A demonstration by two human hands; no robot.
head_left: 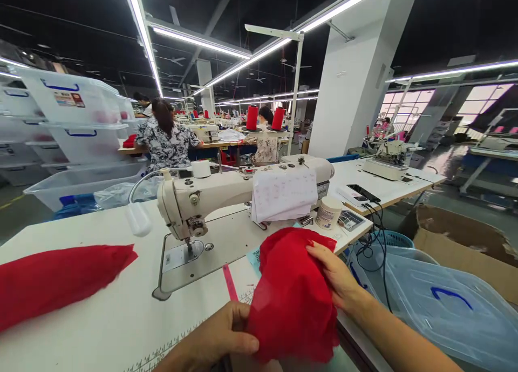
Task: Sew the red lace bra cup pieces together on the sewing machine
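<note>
A bunched piece of red fabric (297, 302) is held up between my hands, above the table's front edge. My left hand (226, 331) grips its lower left side between thumb and fingers. At the upper right, my right hand (334, 272) is closed on the cloth, fingertips over the top. Left of the fabric stands a white sewing machine (218, 196), and nothing red lies under its needle (189, 248). Another red fabric piece (60, 277) lies flat on the table's left part.
A printed ruler (174, 342) and a pink strip (230, 282) are on the tabletop. Papers (285, 194) hang over the machine, beside a tape roll (329, 212). A phone (363, 193) lies behind. Plastic bins (449, 296) and a cardboard box (465, 242) stand right. A person (168, 132) sits ahead.
</note>
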